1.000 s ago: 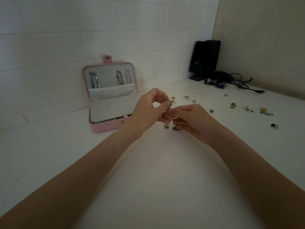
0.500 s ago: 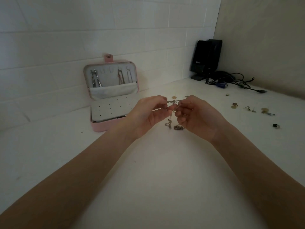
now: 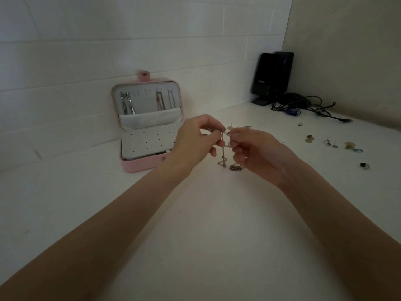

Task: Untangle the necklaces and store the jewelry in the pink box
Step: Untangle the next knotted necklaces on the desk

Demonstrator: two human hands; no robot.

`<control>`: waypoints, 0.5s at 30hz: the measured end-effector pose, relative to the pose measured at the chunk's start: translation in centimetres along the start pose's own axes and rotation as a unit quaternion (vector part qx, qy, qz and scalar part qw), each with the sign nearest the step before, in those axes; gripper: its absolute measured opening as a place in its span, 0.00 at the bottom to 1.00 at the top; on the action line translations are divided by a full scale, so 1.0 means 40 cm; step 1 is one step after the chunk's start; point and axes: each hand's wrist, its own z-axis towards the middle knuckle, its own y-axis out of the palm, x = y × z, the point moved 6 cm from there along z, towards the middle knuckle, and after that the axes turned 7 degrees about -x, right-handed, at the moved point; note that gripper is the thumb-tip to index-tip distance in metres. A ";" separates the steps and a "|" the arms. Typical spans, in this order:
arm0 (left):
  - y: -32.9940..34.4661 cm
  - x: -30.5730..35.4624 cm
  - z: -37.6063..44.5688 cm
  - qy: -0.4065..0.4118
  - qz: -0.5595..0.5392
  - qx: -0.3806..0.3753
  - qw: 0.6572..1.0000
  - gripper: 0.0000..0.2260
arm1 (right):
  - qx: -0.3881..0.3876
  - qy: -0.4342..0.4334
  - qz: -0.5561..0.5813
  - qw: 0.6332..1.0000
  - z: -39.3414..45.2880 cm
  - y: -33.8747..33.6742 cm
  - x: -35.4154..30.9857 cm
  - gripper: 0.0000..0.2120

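1. Two bare forearms are seen reaching in from the bottom corners, and both are cut off by the picture's edge.
2. The left hand (image 3: 195,139) is raised above the white table (image 3: 195,246), and its thumb and finger are pinched shut on the tangled necklaces (image 3: 223,148).
3. The right hand (image 3: 258,153) is held just beside it, with its fingers curled and pinched on the same chains.
4. The chains are hung down between the hands, and their lower ends are laid in small heaps on the table. How many chains there are cannot be told.
5. Compared with half a second ago, the hands are held in nearly the same place and a little more chain is seen between them.
6. The pink box (image 3: 149,127) is stood open behind the left hand, against the tiled wall. Thin chains are hung inside its lid.
7. Small jewelry pieces (image 3: 334,144) are scattered far right, too small to be made out.
8. A black speaker (image 3: 271,77) and cables (image 3: 303,105) are seen in the corner.
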 end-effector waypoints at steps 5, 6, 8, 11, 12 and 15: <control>0.018 -0.009 0.003 0.008 -0.035 -0.018 0.999 0.06 | 0.094 -0.090 -0.208 0.969 -0.015 -0.006 -0.041 0.11; 0.020 -0.015 0.004 0.006 -0.039 -0.018 0.999 0.06 | 0.137 -0.129 -0.322 0.928 -0.022 0.002 -0.056 0.11; 0.020 -0.022 0.005 0.005 -0.045 -0.009 0.999 0.06 | 0.186 -0.200 -0.498 0.823 -0.033 0.039 -0.073 0.09; 0.015 -0.024 0.007 0.007 -0.064 0.000 0.998 0.05 | 0.206 -0.235 -0.589 0.745 -0.031 0.061 -0.070 0.09; 0.015 -0.024 0.008 0.007 -0.069 -0.001 0.998 0.05 | 0.208 -0.239 -0.596 0.738 -0.027 0.058 -0.070 0.09; 0.015 -0.023 0.007 0.010 -0.074 -0.004 0.997 0.05 | 0.206 -0.246 -0.594 0.737 -0.025 0.052 -0.073 0.08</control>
